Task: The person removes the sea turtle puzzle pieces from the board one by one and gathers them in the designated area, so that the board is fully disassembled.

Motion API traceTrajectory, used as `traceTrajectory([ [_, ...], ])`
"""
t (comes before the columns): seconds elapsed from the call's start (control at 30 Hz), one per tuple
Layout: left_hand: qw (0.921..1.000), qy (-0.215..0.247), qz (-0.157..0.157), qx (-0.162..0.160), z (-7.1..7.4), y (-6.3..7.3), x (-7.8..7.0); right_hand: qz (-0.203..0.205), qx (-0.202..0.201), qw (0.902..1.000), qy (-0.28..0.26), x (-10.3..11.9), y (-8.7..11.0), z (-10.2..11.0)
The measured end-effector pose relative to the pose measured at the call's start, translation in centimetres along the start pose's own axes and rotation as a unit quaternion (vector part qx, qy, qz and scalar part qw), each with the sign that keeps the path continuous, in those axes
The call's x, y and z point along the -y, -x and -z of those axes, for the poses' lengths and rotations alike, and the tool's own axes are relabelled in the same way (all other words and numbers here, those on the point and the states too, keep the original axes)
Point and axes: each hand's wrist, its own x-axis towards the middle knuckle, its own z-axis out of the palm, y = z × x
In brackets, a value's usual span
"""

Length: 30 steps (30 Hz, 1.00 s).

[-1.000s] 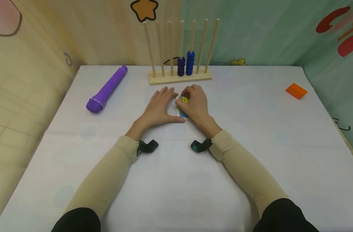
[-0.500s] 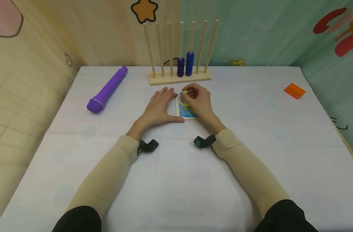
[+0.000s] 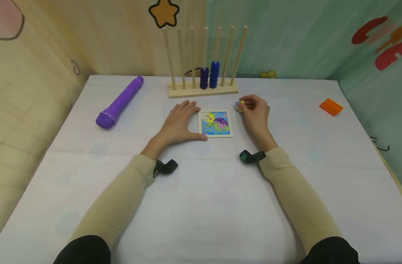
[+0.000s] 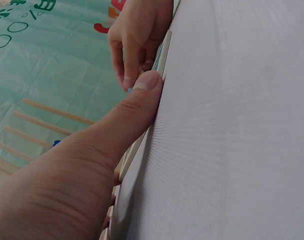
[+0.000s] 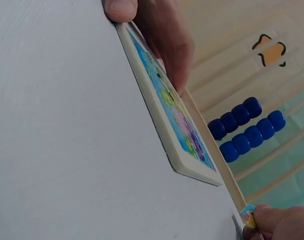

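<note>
A small square picture puzzle [image 3: 217,124] in a pale wooden frame lies on the white table, showing a yellow and purple dinosaur on blue. My left hand [image 3: 178,123] lies with spread fingers at its left side, thumb along the near edge and fingertips by the top left corner. To the right of the puzzle, my right hand [image 3: 257,114] pinches a small blue and yellow puzzle piece [image 3: 237,106] between thumb and fingers. In the right wrist view that piece [image 5: 248,216] shows at the fingertips, beyond the corner of the frame.
Behind the puzzle stands a wooden rack [image 3: 204,91] with upright pegs, two of them carrying dark blue beads [image 3: 214,75]. A purple toy microphone [image 3: 120,102] lies at the back left. An orange block [image 3: 331,107] sits far right. Printed curtains border the table.
My right hand has lifted off the puzzle and moved right with the piece pinched in it, uncovering the picture. My left hand has stayed at the puzzle's left side.
</note>
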Motion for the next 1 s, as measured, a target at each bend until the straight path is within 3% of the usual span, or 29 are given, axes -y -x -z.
traceTrajectory([
  [0.4,0.9999,0.001,0.010,0.006,-0.3,1.3,0.4,0.023,-0.001,0.9945,0.102,-0.6,1.3,-1.4],
  [0.57,1.0000,0.002,0.002,0.001,-0.3,1.2,0.2,0.069,-0.009,0.9944,0.080,0.9,2.0,-2.1],
  [0.63,1.0000,0.000,-0.002,-0.002,-0.2,1.1,0.1,0.098,0.013,0.9934,0.058,1.8,2.5,-2.8],
  [0.77,0.9999,-0.006,-0.009,-0.007,-0.1,0.8,0.1,0.147,0.093,0.9843,0.027,2.7,3.2,-3.8],
  [1.0,0.9998,-0.005,-0.017,-0.005,0.2,0.4,-0.2,0.183,0.173,0.9677,0.016,2.3,3.1,-4.1],
])
